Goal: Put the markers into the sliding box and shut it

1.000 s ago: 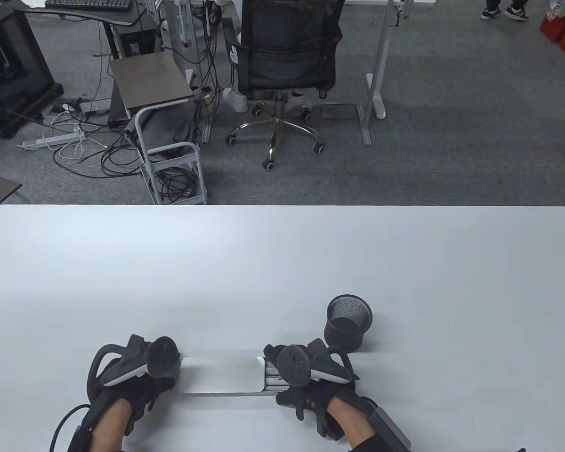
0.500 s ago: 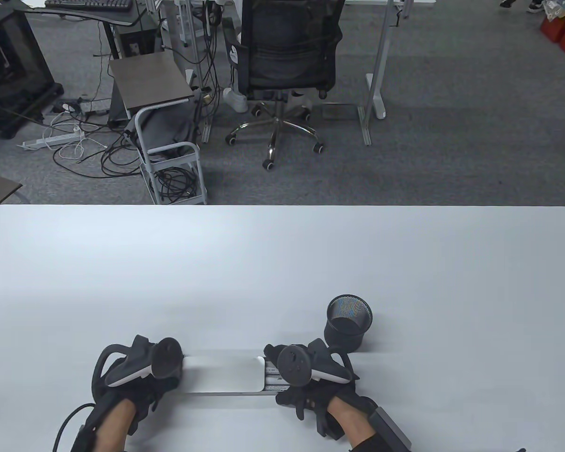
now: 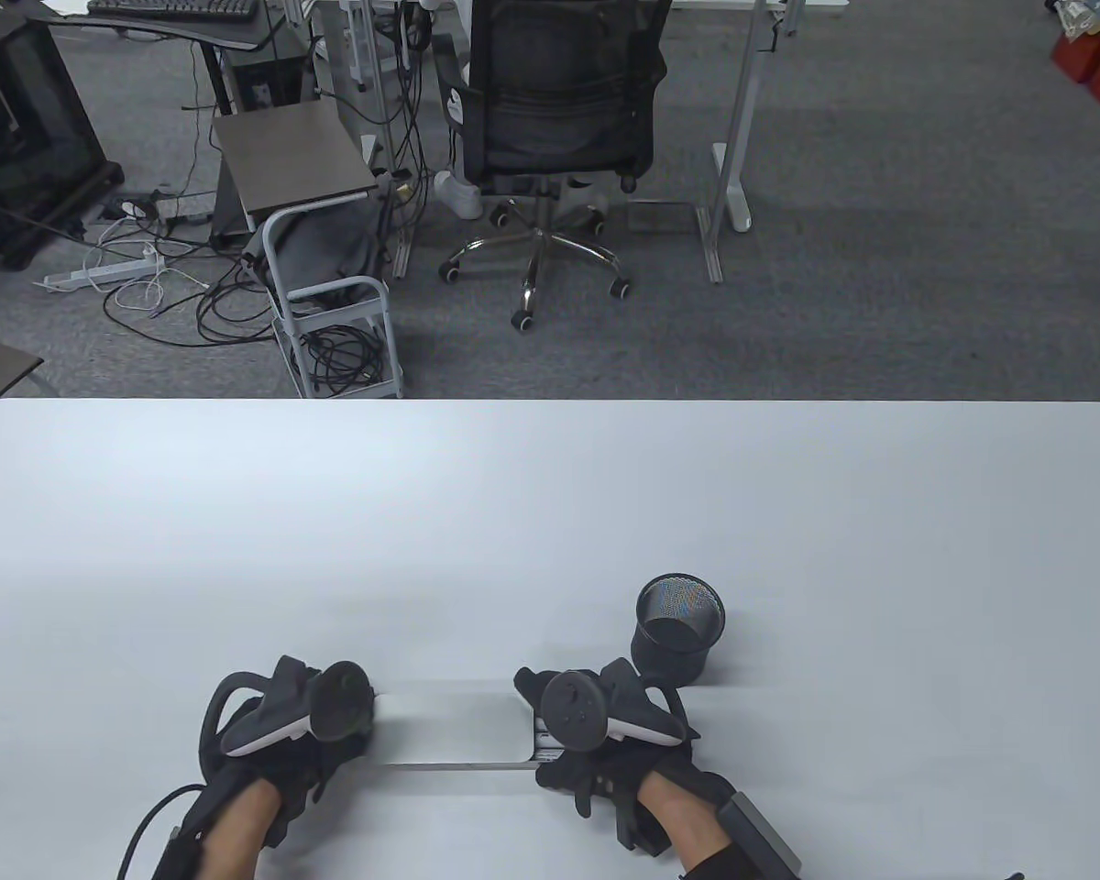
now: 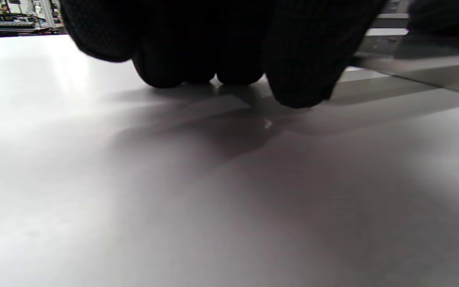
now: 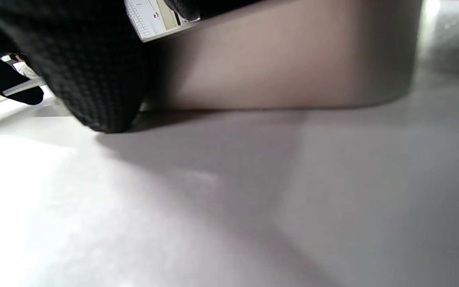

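Observation:
The white sliding box (image 3: 449, 729) lies flat near the table's front edge, between my two hands. My left hand (image 3: 353, 738) grips its left end, with the curled fingers (image 4: 197, 59) bunched against it and the box (image 4: 424, 71) running off to the right. My right hand (image 3: 550, 747) holds the right end, one finger (image 5: 94, 79) beside the box wall (image 5: 285, 63). Only a thin strip of the inner tray (image 3: 541, 736) shows at the lid's right edge. The markers inside are hidden.
An empty black mesh pen cup (image 3: 679, 628) stands just behind my right hand. The white table (image 3: 550, 513) stretches wide beyond the box. Past its far edge are an office chair (image 3: 550, 137) and a small cart (image 3: 330, 302).
My left hand has moved right with the lid, which has slid over most of the exposed tray. The right hand has stayed put.

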Demonstrator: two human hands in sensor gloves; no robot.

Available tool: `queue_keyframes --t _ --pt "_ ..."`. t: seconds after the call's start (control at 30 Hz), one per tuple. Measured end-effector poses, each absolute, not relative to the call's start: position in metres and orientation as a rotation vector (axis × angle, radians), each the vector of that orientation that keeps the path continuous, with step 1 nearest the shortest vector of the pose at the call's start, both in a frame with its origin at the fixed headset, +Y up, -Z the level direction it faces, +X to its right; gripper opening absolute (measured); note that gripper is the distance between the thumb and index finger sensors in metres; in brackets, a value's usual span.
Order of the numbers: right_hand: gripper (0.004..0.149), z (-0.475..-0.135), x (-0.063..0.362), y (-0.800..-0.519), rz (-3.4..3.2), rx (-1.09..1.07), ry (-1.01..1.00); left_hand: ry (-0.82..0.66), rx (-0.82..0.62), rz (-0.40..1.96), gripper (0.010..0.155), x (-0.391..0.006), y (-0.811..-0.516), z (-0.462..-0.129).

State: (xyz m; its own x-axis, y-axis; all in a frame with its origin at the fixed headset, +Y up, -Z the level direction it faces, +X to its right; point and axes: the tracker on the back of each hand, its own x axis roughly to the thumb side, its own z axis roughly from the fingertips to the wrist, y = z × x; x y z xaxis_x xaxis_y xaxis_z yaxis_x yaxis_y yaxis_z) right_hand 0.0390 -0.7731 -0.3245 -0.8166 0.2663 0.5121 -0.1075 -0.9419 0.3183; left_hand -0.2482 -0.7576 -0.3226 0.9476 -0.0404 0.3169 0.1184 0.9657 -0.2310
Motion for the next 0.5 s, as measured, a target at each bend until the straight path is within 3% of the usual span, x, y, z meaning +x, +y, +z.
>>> queue_keyframes --t 0.5 --pt "0.063 -0.326 0.037 -0.773 2.782 0.838 0.424 -0.412 -0.209 -0.069 0.065 -0.215 -0.76 -0.318"
